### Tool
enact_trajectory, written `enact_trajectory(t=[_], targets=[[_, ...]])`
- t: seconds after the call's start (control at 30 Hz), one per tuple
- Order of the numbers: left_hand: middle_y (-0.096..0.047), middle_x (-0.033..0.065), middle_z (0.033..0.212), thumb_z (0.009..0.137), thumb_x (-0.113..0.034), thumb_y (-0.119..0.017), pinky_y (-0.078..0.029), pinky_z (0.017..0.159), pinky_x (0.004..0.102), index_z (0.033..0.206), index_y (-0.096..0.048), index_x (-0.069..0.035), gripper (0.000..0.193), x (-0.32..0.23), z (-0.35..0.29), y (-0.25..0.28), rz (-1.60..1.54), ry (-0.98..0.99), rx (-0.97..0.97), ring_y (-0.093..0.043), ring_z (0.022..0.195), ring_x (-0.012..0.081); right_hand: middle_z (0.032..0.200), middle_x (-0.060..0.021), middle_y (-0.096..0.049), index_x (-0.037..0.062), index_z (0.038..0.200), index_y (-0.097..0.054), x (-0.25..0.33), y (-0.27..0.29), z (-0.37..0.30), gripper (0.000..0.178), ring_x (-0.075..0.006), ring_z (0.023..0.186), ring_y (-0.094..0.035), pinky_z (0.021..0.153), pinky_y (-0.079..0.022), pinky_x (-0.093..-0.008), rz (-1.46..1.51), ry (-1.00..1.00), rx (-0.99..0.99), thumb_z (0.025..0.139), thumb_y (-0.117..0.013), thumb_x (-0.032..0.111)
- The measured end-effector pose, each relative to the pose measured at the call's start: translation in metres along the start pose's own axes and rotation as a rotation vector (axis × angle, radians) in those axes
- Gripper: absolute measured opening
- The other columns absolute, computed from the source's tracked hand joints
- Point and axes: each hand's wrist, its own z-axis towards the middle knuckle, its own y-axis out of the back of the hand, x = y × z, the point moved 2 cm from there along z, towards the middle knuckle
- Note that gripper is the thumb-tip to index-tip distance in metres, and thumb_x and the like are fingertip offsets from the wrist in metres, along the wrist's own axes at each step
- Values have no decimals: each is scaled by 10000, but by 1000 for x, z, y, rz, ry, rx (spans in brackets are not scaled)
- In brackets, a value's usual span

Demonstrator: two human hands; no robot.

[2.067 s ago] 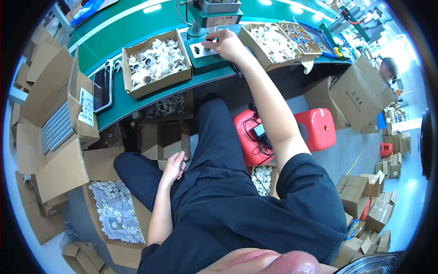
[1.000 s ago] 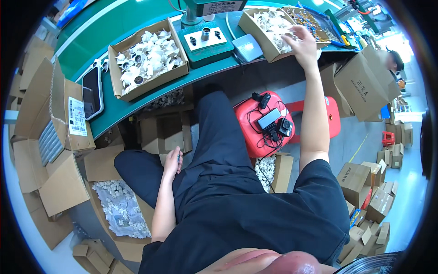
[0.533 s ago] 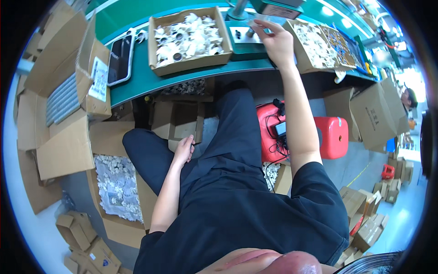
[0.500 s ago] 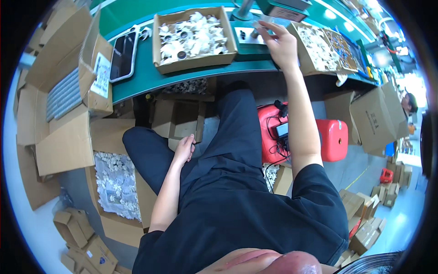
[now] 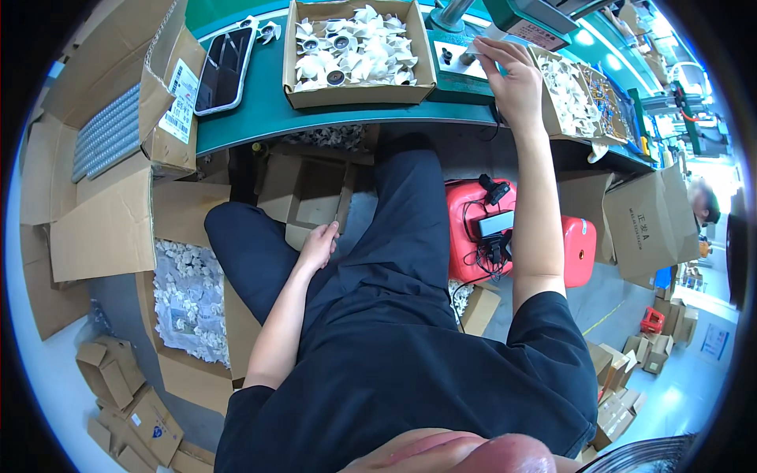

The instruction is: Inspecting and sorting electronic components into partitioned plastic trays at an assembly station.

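My right hand (image 5: 516, 85) reaches over the green bench, fingers bent and pressed together above a light metal plate (image 5: 464, 65) on a green machine base (image 5: 457, 91). Whatever sits between its fingertips is too small to name. Two small dark posts (image 5: 446, 56) stand on the plate beside the fingertips. Over my thigh lies my left hand (image 5: 319, 246), fingers curled in; what they hold, if anything, is hidden. A cardboard box (image 5: 359, 96) of white fan impellers (image 5: 363, 47) stands left of the machine. Right of my hand is another box of white parts (image 5: 569, 91).
A phone (image 5: 225, 71) lies on the bench's left, near an open carton (image 5: 102, 236) with grey rods (image 5: 110, 130). Below the bench are red stools (image 5: 579, 251), one bearing a black adapter and cables (image 5: 495, 225). A box of white parts (image 5: 189, 307) stands at my left. Another person (image 5: 702, 201) is far right.
The whole view has shifted, so the bench appears higher and farther right. My right hand stays over the plate, its fingers closer together. My left hand stays at my thigh.
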Motion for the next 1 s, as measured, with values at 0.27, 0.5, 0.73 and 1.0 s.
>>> enact_trajectory(t=[0.27, 0.5, 0.73, 1.0], targets=[[-502, 14, 631, 1087, -476, -518, -305, 325, 286, 990, -598, -48, 446, -5, 8, -6, 11, 5, 33, -412, 359, 104, 1088, -88, -783, 91, 1098, -815, -2, -7, -6, 219, -268, 1002, -730, 925, -575, -356, 54, -92, -60, 880, -799, 96], [-509, 17, 632, 1078, -486, -531, -302, 325, 299, 968, -600, -48, 457, -2, 5, -7, 21, 23, 19, -408, 359, 112, 1107, -97, -789, 76, 1115, -812, -7, -7, -14, 216, -231, 1009, -763, 897, -576, -311, 137, -104, -167, 900, -798, 89], [-512, 18, 626, 1071, -486, -543, -304, 335, 301, 957, -604, -44, 461, -6, 9, -6, 30, 7, 11, -417, 373, 112, 1094, -67, -785, 82, 1073, -819, -1, -1, -3, 208, -229, 992, -729, 890, -584, -338, 37, 33, -89, 871, -794, 39], [-521, 16, 618, 1065, -480, -562, -304, 364, 297, 928, -615, -47, 458, -9, 10, -11, 43, 3, 11, -421, 400, 104, 1088, -75, -768, 78, 1088, -798, 1, -1, -1, 256, -276, 929, -701, 824, -595, -366, -92, 241, -50, 840, -789, 11]])
